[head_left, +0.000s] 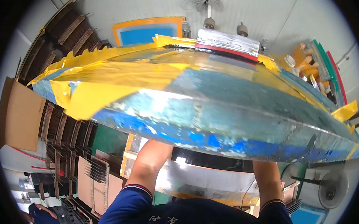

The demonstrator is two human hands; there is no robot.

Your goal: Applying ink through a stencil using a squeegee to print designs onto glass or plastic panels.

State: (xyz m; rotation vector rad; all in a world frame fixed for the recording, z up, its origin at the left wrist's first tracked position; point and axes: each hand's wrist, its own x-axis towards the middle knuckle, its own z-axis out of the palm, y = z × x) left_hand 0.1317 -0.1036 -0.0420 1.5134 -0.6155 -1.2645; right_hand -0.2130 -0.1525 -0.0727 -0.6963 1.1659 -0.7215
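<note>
A large, paint-smeared screen-printing frame (pixel 228 122) spans the view, its near edge raised and streaked with blue and teal. Wide strips of yellow tape (pixel 106 89) cover much of its left and far sides. Along its far edge is a silver metal bar with a red strip (pixel 226 46), perhaps a squeegee or clamp. My left forearm (pixel 151 161) and my right forearm (pixel 267 182) reach up beneath the near edge. Both hands are hidden by the frame, so their fingers and grip do not show.
A pale worktable (pixel 206 179) with a black panel lies below the frame. Drying racks (pixel 60 129) and a cardboard sheet (pixel 23 114) line the left. At lower right stands a fan (pixel 331 189); cluttered supplies (pixel 305 64) sit far right. Another person (pixel 44 218) is at lower left.
</note>
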